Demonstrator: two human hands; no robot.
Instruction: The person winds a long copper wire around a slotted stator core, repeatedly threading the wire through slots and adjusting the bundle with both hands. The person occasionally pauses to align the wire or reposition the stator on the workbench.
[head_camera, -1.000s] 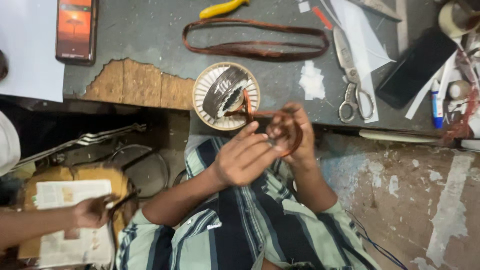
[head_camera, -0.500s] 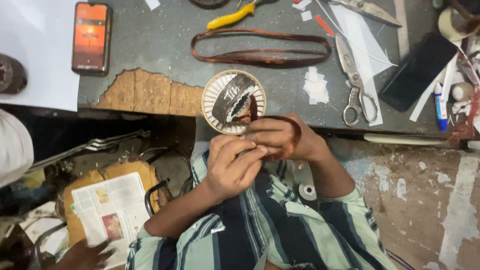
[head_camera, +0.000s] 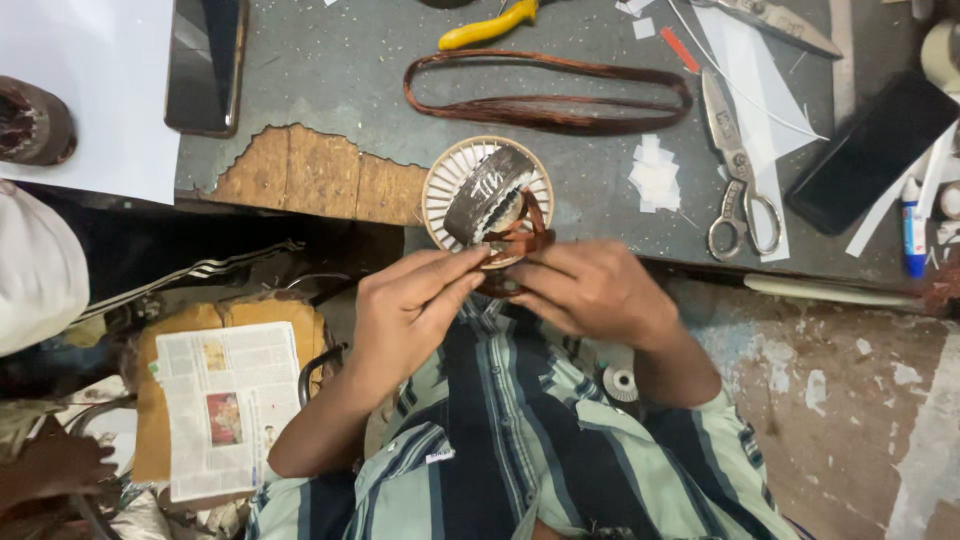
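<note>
Left hand (head_camera: 415, 300) and right hand (head_camera: 590, 290) together at the desk (head_camera: 330, 90) edge, fingers of both pinched on a small copper wire coil (head_camera: 520, 240) at the near rim of the round slotted stator (head_camera: 487, 195). Beyond the stator, a long flattened loop of copper wire (head_camera: 548, 92); right of the stator, scissors (head_camera: 738, 165); left of it, a dark phone (head_camera: 205, 62).
</note>
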